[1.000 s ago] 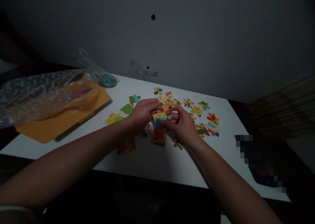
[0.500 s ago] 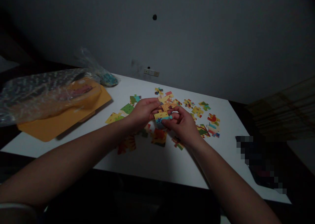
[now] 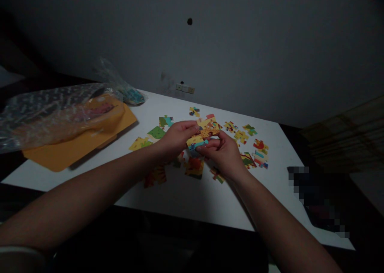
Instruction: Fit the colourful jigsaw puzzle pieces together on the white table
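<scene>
Above the middle of the white table [image 3: 186, 193], my left hand [image 3: 174, 139] and my right hand [image 3: 223, 151] meet. Between their fingertips they pinch joined puzzle pieces [image 3: 201, 135], yellow and orange with a teal edge. Both hands grip this cluster, thumbs on top. Several loose puzzle pieces [image 3: 253, 147] lie scattered on the table around and under the hands, some partly hidden by my wrists.
An orange envelope [image 3: 75, 145] lies at the table's left under a clear plastic bag [image 3: 51, 113]. A smaller crumpled bag [image 3: 126, 91] sits behind it. A grey wall with a socket plate [image 3: 185, 89] runs along the far edge. A blurred dark patch [image 3: 318, 197] is at right.
The held cluster has risen slightly and tilted, with the orange piece now pressed against the yellow one. My arms have barely shifted.
</scene>
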Demonstrator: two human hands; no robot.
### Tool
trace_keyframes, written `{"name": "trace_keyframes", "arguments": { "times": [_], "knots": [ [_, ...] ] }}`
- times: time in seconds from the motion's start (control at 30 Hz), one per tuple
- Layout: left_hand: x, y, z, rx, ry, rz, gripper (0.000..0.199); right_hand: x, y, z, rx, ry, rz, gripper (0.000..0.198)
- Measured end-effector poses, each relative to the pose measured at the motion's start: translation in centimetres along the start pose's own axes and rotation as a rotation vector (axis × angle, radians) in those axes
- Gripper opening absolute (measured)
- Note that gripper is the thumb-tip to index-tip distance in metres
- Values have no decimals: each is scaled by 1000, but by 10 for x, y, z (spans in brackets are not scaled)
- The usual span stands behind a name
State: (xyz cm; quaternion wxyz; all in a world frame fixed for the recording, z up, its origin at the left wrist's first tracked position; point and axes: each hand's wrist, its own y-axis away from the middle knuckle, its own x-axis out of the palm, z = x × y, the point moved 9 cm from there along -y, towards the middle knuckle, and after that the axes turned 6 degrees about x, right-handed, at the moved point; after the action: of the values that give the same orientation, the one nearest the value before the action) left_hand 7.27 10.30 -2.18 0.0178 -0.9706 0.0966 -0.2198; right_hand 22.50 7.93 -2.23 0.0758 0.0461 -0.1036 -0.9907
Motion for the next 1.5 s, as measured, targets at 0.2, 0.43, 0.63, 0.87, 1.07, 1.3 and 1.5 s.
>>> {"name": "trace_keyframes", "arguments": {
  "times": [0.2, 0.43, 0.63, 0.87, 1.07, 1.3, 1.5],
  "knots": [
    [2, -2, 3, 4, -65, 99, 21, -1, 0, -1, -14, 4, -24, 68],
    [13, 0, 7, -71, 163, 117, 14, -3, -1, 0, -30, 13, -36, 69],
    [13, 3, 3, -89, 142, 111, 10, -3, 0, 1, -41, -6, -41, 63],
    [5, 0, -2, -100, 52, 49, 12, -3, -1, 3, -47, -21, -25, 56],
    [4, 0, -7, -124, 47, 8, 21, -4, -2, 3, -54, -19, -5, 57],
    [-4, 1, 0, -177, 1, -59, 20, 0, 3, 0, 48, 37, -1, 65],
    [-2, 2, 9, -197, 25, -14, 16, 1, 4, 2, 54, 44, -13, 65]
  ]
}}
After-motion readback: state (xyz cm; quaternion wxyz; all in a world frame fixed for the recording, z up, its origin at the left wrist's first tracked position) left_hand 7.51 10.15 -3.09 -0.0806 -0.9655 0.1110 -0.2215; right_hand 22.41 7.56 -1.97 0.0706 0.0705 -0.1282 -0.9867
